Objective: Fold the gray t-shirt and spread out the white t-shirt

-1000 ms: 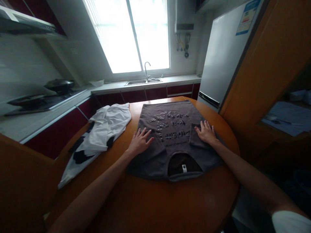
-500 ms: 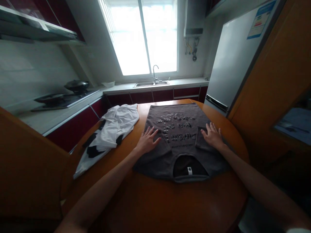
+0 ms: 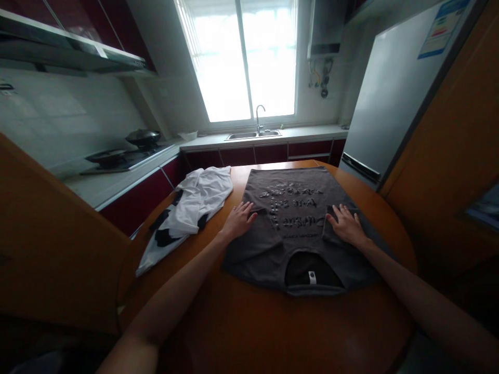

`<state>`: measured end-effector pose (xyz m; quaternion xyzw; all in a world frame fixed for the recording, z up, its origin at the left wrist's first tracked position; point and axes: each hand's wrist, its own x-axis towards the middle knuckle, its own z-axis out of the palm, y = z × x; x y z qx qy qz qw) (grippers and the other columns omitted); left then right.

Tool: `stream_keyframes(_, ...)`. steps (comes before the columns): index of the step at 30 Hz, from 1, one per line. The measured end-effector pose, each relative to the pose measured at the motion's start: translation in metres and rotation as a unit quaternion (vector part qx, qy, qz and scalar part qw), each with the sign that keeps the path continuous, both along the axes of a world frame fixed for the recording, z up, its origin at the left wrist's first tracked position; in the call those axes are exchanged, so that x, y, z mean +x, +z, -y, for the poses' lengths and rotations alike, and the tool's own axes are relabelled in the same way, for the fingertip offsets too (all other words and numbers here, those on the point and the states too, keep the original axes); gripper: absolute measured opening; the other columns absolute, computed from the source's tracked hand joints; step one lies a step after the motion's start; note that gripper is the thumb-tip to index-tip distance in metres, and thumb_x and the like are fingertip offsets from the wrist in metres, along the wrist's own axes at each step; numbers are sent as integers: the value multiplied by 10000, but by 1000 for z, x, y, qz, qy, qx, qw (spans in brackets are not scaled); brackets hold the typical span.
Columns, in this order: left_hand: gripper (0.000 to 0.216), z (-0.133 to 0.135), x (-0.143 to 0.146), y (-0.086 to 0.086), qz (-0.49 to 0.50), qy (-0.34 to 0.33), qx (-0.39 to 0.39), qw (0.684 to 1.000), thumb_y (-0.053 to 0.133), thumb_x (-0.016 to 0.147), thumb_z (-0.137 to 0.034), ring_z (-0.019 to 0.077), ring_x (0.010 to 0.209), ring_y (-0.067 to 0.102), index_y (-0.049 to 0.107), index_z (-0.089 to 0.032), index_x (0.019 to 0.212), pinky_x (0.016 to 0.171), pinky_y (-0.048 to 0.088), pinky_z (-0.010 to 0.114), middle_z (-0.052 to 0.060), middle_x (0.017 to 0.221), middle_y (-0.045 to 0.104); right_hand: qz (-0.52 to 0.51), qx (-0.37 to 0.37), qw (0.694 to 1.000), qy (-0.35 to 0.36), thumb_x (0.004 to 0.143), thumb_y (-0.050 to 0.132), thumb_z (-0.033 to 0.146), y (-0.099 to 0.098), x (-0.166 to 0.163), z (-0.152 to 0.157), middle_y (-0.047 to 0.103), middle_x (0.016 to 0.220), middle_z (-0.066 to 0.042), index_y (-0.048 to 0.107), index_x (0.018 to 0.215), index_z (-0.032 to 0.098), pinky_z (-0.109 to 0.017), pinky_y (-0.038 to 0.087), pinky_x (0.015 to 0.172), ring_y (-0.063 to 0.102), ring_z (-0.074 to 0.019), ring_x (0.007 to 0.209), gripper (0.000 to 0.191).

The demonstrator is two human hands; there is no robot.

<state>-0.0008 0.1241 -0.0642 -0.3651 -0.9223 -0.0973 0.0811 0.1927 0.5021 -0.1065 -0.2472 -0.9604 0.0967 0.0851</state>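
A dark grey T-shirt (image 3: 300,208) lies spread on the wooden table, its neckline towards me and its hem at the far side. Raised dark lettering covers its front, and a white label shows inside the collar. Both sleeves are folded inward over the body. My left hand (image 3: 238,221) rests open at the shirt's left edge, beside the folded left sleeve. On the right, my right hand (image 3: 346,224) lies open on the other folded sleeve, fingers spread. Neither hand grips the cloth.
A crumpled white garment with black patches (image 3: 195,202) lies on the left of the round table (image 3: 296,332). Beyond are a sink (image 3: 253,135), a stove with pans (image 3: 128,156) and a window. A silver refrigerator (image 3: 397,93) stands at the right.
The view has turned slightly left, so everything sits further right in the picture. My left hand's fingers are closer together; the shirt stays spread beneath both hands.
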Motion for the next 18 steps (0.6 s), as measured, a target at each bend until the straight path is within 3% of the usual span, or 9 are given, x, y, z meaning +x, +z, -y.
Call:
stream_keyframes(4, 571, 16, -16, -9, 40, 16, -48, 998, 335, 1037, -521, 335, 1511, 287, 464, -220, 1505, 1205, 255, 560, 92, 1600, 408, 13, -2, 1000, -5, 1020, 165, 607, -4, 0, -3, 245, 1657, -185, 331, 1581, 102, -564, 162, 1218, 185, -304, 1543, 773)
stream_keyframes(9, 552, 24, -21, -13, 37, 12, -48, 998, 383, 1027, -502, 327, 1518, 272, 467, -236, 1504, 1208, 254, 546, 73, 1602, 408, 24, -6, 1000, -7, 1018, 186, 604, -5, 0, -4, 242, 1657, -185, 347, 1575, 98, -559, 164, 1219, 187, -309, 1542, 769)
stream_keyframes(15, 615, 8, -1, -1, -12, -54, 13, 998, 383, 1026, -509, 293, 1518, 284, 420, -165, 1534, 1227, 254, 485, 127, 1611, 379, -45, 15, 999, 3, 1029, 210, 558, -1, -1, 2, 281, 1648, -168, 368, 1564, 110, -565, 162, 1221, 211, -292, 1536, 716)
stream_keyframes(18, 650, -3, 14, -5, 3, -88, 10, 996, 338, 1029, -565, 274, 1529, 259, 388, -191, 1558, 1232, 251, 468, 109, 1636, 333, -16, 12, 1000, 21, 1030, 218, 551, -1, -1, 6, 264, 1655, -160, 356, 1571, 116, -567, 159, 1221, 195, -289, 1541, 707)
